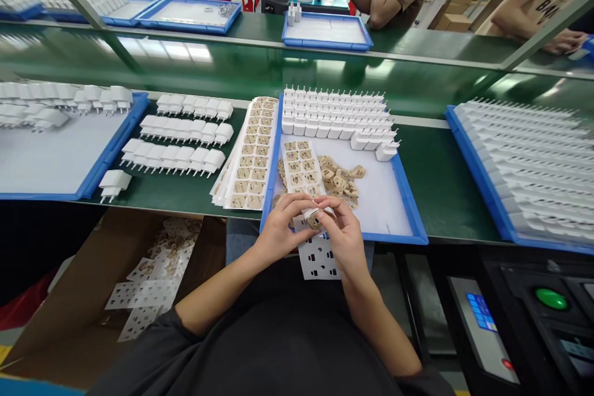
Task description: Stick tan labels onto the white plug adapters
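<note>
Head view: both hands meet just in front of the near rim of a blue plastic tray (408,210), over the person's dark lap. The left hand (278,229) and the right hand (342,232) have their fingers pinched together on one small white charger plug (314,217), a smooth, blocky plastic piece with a tan label on the face turned up. Under the hands hangs a spent white backing sheet (318,258), thin and flat, punched with small dark cut-outs.

Inside the tray, on its pale, smooth floor, a label sheet (301,166) lies with neat rows of tan square stickers, and just beside it a loose heap of peeled tan label scraps (341,178) curls up. At the tray's far end stand tight rows of white plugs (334,114), prongs up, glossy and boxy.

Left of the tray, on the green matte surface (436,179), a fanned stack of more label sheets (248,158) touches the tray's rim. Further left lie three rows of finished plugs (179,139) on their sides, with one single plug (114,182) apart near another blue tray (114,148).

Below the surface, an open brown cardboard box (69,297) holds a litter of empty white sheets. At the right, a dark control panel carries a round green button (551,298) with a shiny domed top.
</note>
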Demonstrator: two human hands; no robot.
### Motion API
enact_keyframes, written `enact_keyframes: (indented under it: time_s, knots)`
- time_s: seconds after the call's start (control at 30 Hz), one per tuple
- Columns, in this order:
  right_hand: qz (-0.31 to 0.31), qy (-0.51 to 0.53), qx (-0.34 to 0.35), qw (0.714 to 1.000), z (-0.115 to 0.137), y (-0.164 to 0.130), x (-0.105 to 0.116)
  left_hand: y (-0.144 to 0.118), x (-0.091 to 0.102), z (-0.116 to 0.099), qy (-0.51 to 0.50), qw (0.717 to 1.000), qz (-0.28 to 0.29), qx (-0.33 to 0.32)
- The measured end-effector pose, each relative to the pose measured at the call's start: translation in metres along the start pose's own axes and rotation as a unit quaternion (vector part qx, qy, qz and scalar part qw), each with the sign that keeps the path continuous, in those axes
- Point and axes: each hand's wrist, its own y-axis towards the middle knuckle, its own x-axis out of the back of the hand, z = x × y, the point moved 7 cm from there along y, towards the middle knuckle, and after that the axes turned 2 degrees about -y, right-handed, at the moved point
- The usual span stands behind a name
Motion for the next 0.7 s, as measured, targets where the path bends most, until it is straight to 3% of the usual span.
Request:
enact_keyframes:
  time_s: [0.1,0.27,0.37,0.5,0.6,0.7]
  knots:
    - [-0.001,-0.003,0.002,1.0,0.0,0.0,0.002,0.0,0.0,0.0,-0.001,1.0,0.001,-0.001]
    - [0.052,-0.036,0.006,0.998,0.003,0.004,0.008,0.0,-0.002,0.003,-0.011,0.999,0.032,0.018]
    - [0.05,-0.115,0.075,0.989,0.016,0.005,0.011,-0.001,-0.003,0.005,-0.016,0.999,0.042,0.017]
    - [0.038,-0.225,0.224,0.947,0.04,-0.003,0.01,-0.001,-0.005,0.011,-0.051,0.996,0.044,0.056]
    - [0.065,-0.181,0.253,0.948,0.04,-0.005,0.018,-0.001,-0.005,0.014,-0.085,0.992,0.04,0.089]
    - [-0.041,-0.186,0.191,0.963,0.026,0.006,0.05,0.0,-0.005,0.015,-0.097,0.989,0.039,0.101]
